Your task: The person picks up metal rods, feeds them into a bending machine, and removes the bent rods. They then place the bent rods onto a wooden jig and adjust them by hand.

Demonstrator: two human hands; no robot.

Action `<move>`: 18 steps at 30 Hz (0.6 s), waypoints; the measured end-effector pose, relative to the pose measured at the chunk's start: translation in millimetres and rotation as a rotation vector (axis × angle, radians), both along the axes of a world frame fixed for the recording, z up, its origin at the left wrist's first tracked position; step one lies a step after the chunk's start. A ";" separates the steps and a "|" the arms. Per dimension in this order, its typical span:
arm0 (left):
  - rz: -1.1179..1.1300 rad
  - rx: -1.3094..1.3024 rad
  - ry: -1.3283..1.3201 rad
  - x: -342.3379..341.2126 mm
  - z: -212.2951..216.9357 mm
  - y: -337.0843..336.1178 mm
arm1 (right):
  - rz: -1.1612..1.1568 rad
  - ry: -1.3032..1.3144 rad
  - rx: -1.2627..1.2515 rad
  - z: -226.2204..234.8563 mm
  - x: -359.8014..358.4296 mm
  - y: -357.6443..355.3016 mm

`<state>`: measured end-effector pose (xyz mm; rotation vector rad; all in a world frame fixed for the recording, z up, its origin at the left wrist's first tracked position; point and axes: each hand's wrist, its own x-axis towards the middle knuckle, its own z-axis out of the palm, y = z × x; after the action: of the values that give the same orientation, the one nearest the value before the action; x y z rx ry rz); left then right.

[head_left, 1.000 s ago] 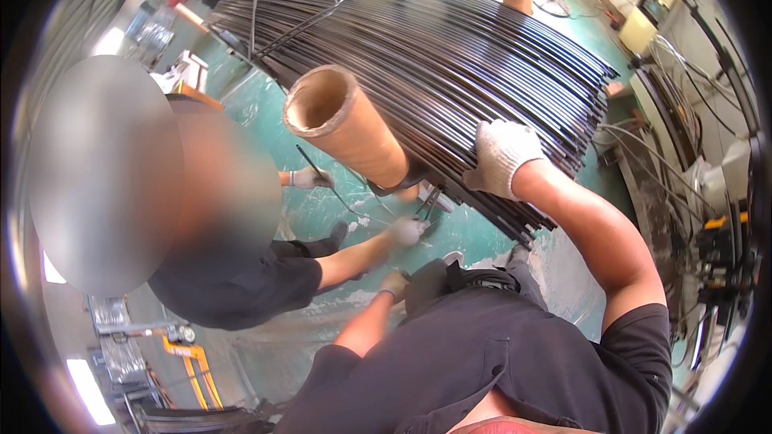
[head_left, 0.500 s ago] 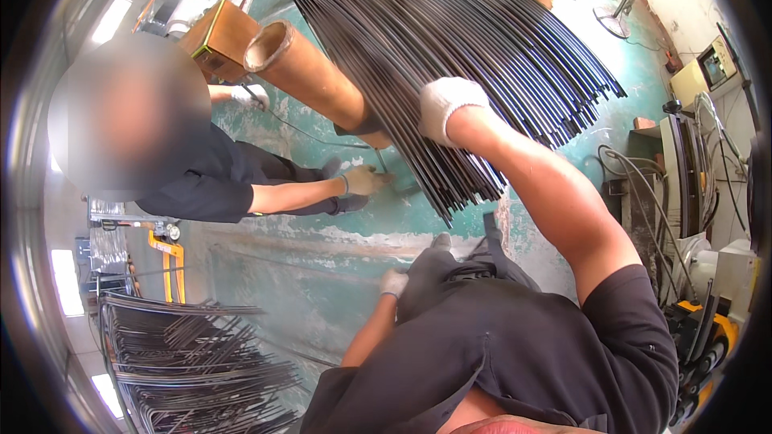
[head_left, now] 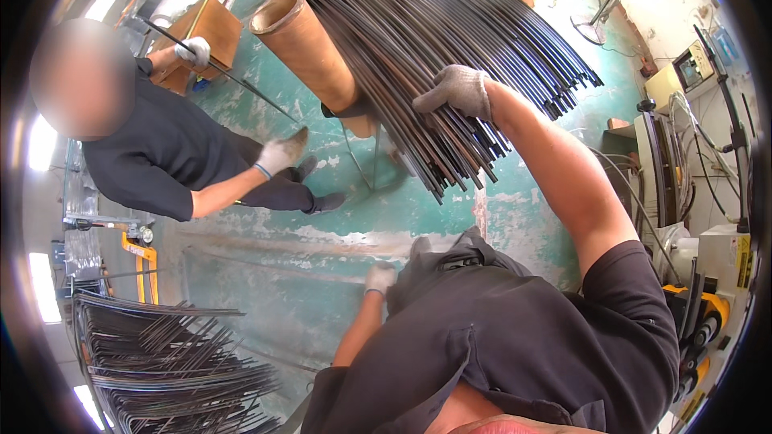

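A broad bundle of long black rods (head_left: pixel 482 40) slopes from the upper middle toward me, its ends uneven. My right hand (head_left: pixel 460 92), in a pale knit glove, is closed over rods near those ends. One digit points left across them; the other fingertips are hidden. My left hand (head_left: pixel 379 277), also gloved, hangs beside my thigh, apart from the rods, and its fingers are too indistinct to read. Under the bundle's left side stands a brown cardboard tube (head_left: pixel 310 48) on thin metal legs.
At left a co-worker (head_left: pixel 161 137) in dark clothes and gloves holds a thin dark rod (head_left: pixel 233 72). More bent black rods (head_left: pixel 177 362) fill a rack at lower left. A wooden box (head_left: pixel 205 36) stands behind the tube. Machinery and cables (head_left: pixel 696 137) line the right wall.
My right hand has turned and shifted slightly on the rods. The co-worker has moved left and upright, lifting the nearer hand from beside the tube and raising the rod in the other.
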<state>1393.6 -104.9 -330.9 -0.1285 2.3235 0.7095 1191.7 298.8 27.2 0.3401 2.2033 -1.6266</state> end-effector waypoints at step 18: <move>-0.071 0.036 0.014 -12.0 -25.7 -4.1 | -0.019 -0.030 -0.197 -14.0 43.1 -7.3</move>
<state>1381.5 -109.0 -356.6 -0.0250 2.3153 0.7179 1234.8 291.4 13.3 0.3280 2.0022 -1.8177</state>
